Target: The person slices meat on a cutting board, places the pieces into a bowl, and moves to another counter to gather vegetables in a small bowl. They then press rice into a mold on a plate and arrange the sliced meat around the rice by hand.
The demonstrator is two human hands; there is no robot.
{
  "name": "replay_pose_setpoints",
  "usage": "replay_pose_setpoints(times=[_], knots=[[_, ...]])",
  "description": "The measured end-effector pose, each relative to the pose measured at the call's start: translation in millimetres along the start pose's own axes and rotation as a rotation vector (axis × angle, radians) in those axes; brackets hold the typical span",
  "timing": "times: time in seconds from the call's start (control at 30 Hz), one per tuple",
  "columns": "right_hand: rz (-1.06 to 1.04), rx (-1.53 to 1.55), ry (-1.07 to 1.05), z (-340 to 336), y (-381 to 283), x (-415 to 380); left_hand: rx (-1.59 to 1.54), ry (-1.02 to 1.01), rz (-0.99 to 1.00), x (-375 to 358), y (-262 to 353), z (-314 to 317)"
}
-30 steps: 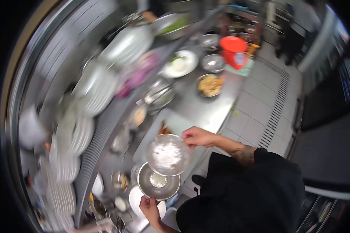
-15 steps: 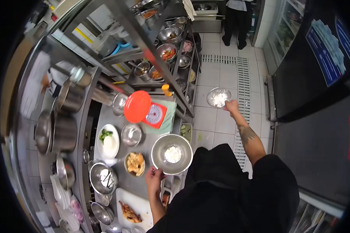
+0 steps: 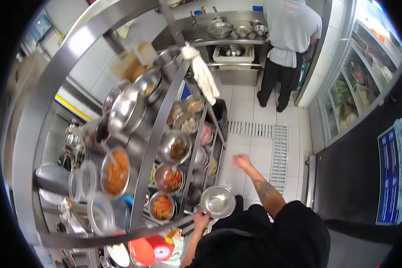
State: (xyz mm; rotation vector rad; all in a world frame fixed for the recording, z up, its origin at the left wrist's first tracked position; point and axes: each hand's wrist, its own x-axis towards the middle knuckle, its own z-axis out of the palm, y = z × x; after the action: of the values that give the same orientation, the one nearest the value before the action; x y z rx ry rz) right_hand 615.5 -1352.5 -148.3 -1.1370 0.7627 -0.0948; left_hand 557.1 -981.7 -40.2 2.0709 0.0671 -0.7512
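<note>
My left hand (image 3: 202,219) is closed on the near-left rim of a metal bowl (image 3: 218,202), held in front of my body beside the rack. The inside of the bowl looks shiny, with a pale round patch at its bottom. My right hand (image 3: 242,161) is over the tiled floor, beyond the bowl and apart from it. It is slightly blurred, its fingers look stretched out, and nothing shows in it. On the rack nearest my left hand are a bowl of orange-red strips (image 3: 161,207) and a bowl of red and green pieces (image 3: 169,178).
A metal rack (image 3: 165,114) with several food bowls stands at my left. Ahead, a person (image 3: 290,40) stands by the sink counter (image 3: 196,33). A glass-door fridge (image 3: 344,89) is at the right. A red scale (image 3: 161,248) lies low at the left.
My view has swung up toward the rack and sink. The small bowl of white food is gone from my right hand. White food no longer heaps in the bowl at my left hand.
</note>
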Motion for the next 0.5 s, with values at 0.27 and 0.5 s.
replay_pose_setpoints(times=[0.27, 0.5], knots=[[0.134, -0.189, 0.294, -307, -12, 23, -0.449, -0.218, 0.054, 343, 283, 222], [0.389, 0.105, 0.164, -483, -56, 120, -0.92, -0.272, 0.576, 512, 753, 166]])
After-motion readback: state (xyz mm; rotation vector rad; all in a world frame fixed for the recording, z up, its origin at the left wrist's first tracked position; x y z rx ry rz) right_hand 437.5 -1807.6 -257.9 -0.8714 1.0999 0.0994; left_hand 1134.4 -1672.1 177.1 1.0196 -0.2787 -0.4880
